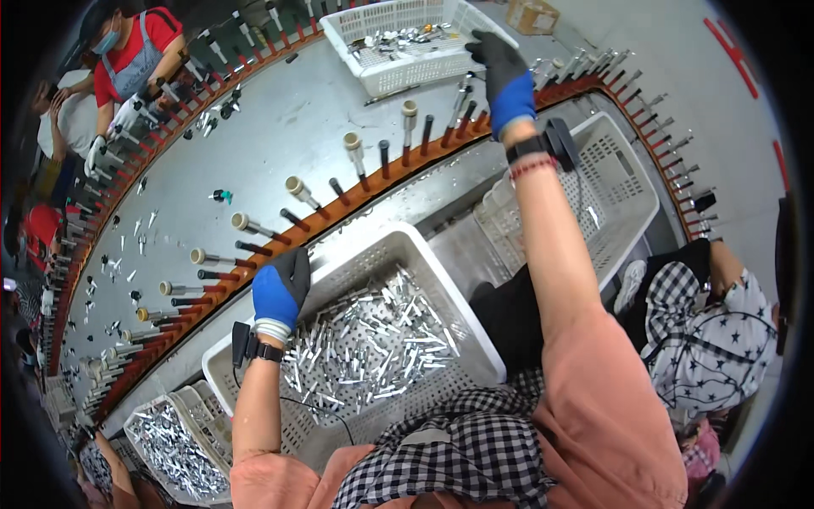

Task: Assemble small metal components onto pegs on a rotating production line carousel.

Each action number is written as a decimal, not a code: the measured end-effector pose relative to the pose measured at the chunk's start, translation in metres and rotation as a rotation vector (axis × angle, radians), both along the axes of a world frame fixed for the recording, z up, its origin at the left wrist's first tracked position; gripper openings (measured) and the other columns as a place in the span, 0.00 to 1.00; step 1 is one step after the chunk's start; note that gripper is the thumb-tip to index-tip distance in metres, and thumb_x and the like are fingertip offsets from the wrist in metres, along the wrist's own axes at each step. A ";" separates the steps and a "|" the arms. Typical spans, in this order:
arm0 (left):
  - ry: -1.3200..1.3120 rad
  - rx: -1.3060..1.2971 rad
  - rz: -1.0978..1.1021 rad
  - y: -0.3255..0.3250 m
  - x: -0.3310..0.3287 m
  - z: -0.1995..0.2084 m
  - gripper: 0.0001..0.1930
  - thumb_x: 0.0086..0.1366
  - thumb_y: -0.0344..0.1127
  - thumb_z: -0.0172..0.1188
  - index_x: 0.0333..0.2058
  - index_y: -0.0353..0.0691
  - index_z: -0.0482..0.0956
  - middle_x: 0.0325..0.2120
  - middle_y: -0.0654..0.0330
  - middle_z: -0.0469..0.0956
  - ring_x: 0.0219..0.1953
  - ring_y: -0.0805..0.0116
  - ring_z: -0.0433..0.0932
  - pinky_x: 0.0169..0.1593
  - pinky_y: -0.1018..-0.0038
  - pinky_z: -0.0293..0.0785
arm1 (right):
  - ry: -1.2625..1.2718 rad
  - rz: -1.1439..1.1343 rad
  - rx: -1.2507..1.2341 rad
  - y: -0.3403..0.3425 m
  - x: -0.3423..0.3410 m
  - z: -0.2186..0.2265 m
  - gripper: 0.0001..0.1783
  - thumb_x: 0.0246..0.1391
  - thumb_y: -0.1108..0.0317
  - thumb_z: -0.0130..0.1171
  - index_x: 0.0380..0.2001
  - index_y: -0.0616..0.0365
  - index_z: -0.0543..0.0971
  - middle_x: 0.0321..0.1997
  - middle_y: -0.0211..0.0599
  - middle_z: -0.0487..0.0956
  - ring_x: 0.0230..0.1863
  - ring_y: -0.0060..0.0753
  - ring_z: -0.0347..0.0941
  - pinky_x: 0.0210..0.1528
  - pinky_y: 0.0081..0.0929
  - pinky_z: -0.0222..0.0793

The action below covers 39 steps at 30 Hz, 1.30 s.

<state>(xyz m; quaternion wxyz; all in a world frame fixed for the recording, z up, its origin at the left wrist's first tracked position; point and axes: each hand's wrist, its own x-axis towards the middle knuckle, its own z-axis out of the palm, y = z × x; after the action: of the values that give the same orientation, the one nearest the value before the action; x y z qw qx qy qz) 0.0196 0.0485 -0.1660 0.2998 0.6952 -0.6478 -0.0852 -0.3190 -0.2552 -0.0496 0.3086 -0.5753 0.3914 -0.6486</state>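
My left hand [284, 287], in a blue and black glove, is at the near edge of the orange-brown conveyor track [326, 227], above the rim of a white plastic basket [415, 246]. Its dark fingers stretch forward beside the upright pegs, and no held thing shows. In that basket lie many small silver metal tubes [373, 339]. My right hand [506, 78], gloved alike, reaches across the track toward a far white basket [381, 81] of small mixed parts. Its fingers are extended and apart. Just beside it stand pegs with silver tubes [460, 106].
Pegs with cream-tipped silver pieces [354, 151] line the curved track. Loose small parts [136, 246] are scattered on the grey tabletop [280, 119]. Another white basket [623, 161] stands at right. A person in an apron [136, 59] works across the track; another person [712, 331] sits at right.
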 end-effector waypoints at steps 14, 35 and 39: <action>0.008 0.029 0.063 0.017 0.015 -0.005 0.13 0.73 0.37 0.60 0.36 0.33 0.86 0.32 0.40 0.84 0.35 0.38 0.84 0.40 0.54 0.79 | 1.067 0.787 0.346 0.110 0.041 0.069 0.23 0.74 0.60 0.57 0.65 0.56 0.80 0.58 0.44 0.86 0.53 0.39 0.85 0.60 0.33 0.78; 0.026 0.143 0.040 0.006 0.001 -0.002 0.15 0.74 0.39 0.59 0.42 0.34 0.88 0.34 0.39 0.85 0.38 0.39 0.85 0.41 0.56 0.79 | 0.545 0.302 -0.272 0.028 -0.048 -0.004 0.22 0.73 0.58 0.56 0.62 0.57 0.81 0.56 0.47 0.87 0.55 0.35 0.83 0.64 0.31 0.75; 0.008 0.118 0.027 0.000 -0.003 -0.001 0.14 0.74 0.39 0.59 0.42 0.35 0.89 0.35 0.41 0.86 0.39 0.40 0.86 0.43 0.57 0.80 | -0.071 -0.062 0.042 -0.096 -0.116 -0.036 0.17 0.72 0.65 0.53 0.58 0.57 0.81 0.50 0.44 0.87 0.47 0.37 0.82 0.54 0.33 0.77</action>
<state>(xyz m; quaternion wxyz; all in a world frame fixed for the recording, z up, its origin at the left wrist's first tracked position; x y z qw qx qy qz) 0.0166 0.0482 -0.1669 0.2619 0.7201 -0.6309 -0.1221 -0.4352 -0.3511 -0.0857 0.3141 -0.5328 0.4112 -0.6695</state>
